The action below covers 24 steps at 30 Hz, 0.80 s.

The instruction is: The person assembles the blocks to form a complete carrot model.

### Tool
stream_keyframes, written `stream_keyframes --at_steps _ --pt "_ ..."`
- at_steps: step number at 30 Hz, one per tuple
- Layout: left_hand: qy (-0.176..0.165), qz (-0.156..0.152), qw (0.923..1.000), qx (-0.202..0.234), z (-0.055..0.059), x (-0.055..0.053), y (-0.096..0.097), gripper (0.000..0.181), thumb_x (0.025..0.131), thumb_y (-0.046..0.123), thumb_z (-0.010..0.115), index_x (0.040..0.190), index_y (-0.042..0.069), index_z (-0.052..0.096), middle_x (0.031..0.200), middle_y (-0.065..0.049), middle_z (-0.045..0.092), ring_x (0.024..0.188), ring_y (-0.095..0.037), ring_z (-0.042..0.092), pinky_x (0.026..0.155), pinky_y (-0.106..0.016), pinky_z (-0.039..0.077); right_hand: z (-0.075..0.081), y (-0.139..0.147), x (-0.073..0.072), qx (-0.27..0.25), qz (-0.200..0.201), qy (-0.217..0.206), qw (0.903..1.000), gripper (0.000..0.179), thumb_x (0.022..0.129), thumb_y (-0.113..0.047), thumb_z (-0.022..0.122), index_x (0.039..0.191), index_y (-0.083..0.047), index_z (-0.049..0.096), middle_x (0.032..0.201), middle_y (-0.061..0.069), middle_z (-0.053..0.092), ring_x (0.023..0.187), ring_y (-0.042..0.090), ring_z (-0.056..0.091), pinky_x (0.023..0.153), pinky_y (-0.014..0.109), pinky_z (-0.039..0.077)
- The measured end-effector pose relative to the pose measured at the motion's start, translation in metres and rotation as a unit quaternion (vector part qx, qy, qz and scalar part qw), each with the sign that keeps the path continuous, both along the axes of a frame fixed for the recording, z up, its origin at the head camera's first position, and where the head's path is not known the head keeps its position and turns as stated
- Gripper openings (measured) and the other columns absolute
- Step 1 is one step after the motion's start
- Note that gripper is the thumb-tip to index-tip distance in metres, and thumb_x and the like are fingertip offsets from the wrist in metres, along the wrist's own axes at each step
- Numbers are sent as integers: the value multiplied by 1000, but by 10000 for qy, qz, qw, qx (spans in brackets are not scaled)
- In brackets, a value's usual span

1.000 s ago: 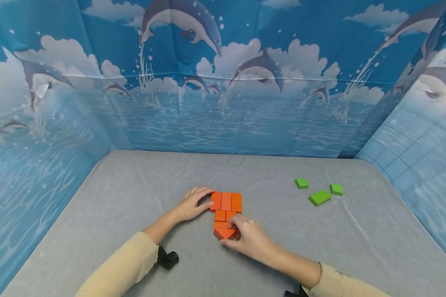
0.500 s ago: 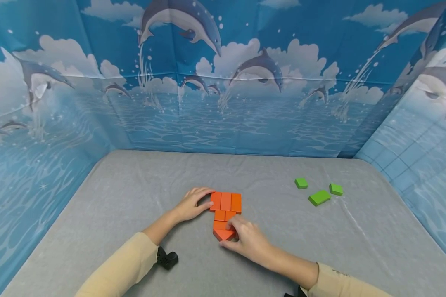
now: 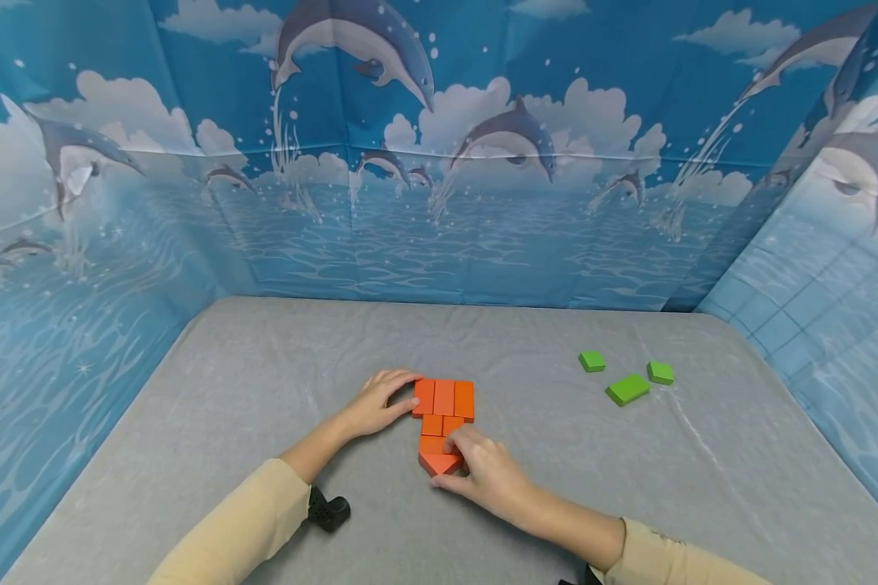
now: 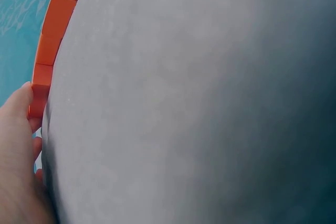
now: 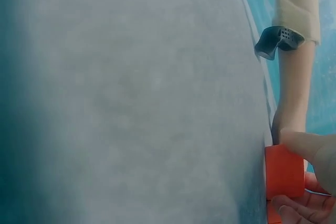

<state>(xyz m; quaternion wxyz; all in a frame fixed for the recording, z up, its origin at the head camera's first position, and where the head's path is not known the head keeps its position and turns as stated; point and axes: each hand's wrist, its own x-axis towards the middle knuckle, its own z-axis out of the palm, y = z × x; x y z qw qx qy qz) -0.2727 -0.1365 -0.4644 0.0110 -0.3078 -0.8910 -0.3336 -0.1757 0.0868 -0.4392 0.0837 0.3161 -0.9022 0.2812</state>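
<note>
Orange blocks [image 3: 439, 424] lie touching in a column on the gray bench [image 3: 380, 528], their near pointed end pinched by the right hand [image 3: 493, 475], their far row's left side touched by the left hand [image 3: 375, 404], thumb and fingers spread, three green blocks [image 3: 628, 389] well apart to their right.

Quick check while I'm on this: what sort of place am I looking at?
Probably a staged tabletop workspace, though the wider room is hidden. A grey-covered table is surrounded on its visible sides by a dolphin-print curtain, with orange blocks and green blocks on it.
</note>
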Motion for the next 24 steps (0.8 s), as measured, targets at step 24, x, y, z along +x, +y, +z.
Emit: stream_keyframes --at_steps 24 --pt "-336 64 9949 953 9 11 1 49 88 25 61 132 6 47 132 -9 45 123 -26 39 100 -48 31 22 81 -49 -1246 -88 280 9918 32 75 -11 75 103 -2 61 87 7 59 72 21 55 60 28 48"
